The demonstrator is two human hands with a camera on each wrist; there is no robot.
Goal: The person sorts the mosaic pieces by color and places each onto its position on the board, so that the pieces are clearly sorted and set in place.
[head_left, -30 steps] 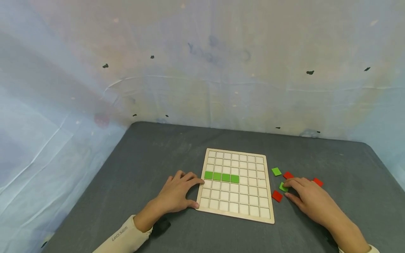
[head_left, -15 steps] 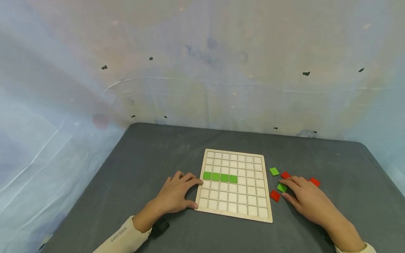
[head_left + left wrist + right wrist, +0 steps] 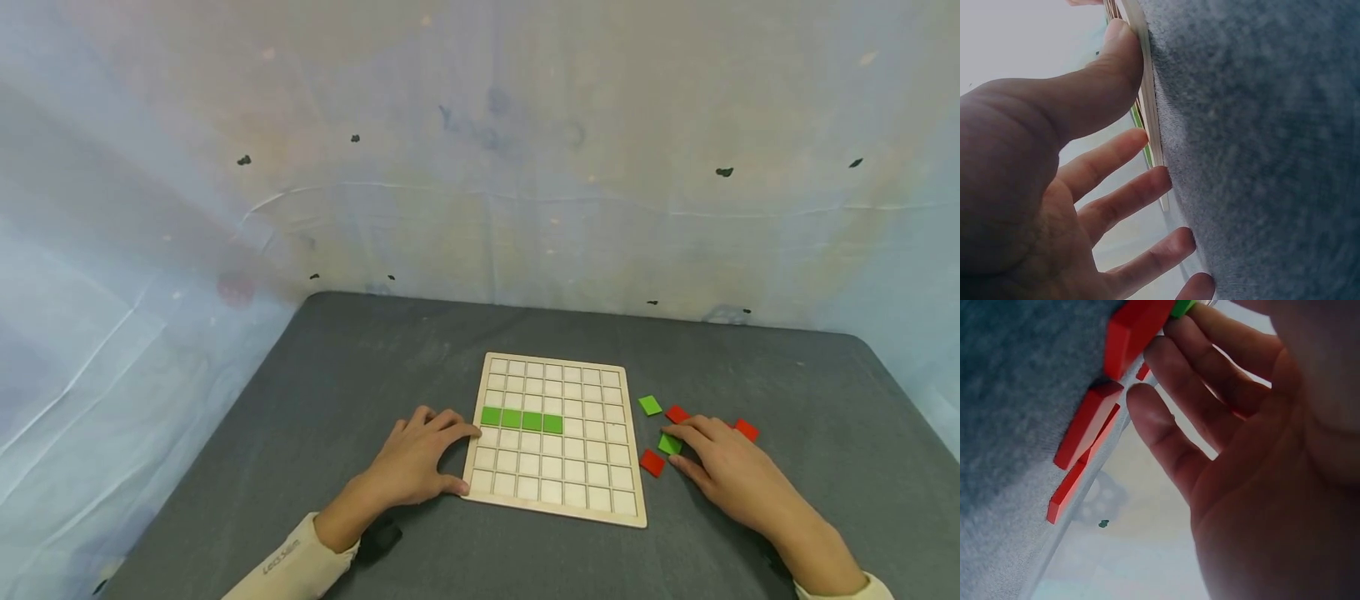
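Note:
A wooden grid board [image 3: 555, 510] lies flat on the dark table, with several green tiles [image 3: 522, 420] side by side in one row. My left hand [image 3: 420, 462] touches the board's left edge with thumb and index finger; the left wrist view shows the other fingers spread beside the edge [image 3: 1150, 112]. To the right of the board, my right hand [image 3: 731, 467] is over loose tiles, index finger and thumb at opposite sides of a flat green tile [image 3: 670, 443]. Its remaining fingers are extended in the right wrist view, near red tiles [image 3: 1088, 425]. The palm hides part of the pile.
Another loose green tile [image 3: 650, 406] lies beside the board's right edge. Red tiles lie around the right hand, one nearer the board [image 3: 652, 462] and one beyond the knuckles [image 3: 746, 430]. A pale cloth sheet [image 3: 487, 208] hangs behind the dark table [image 3: 390, 350].
My right index fingertip has shifted from on top of the green tile to its far side, leaving more of the tile visible. The left hand keeps its place at the board.

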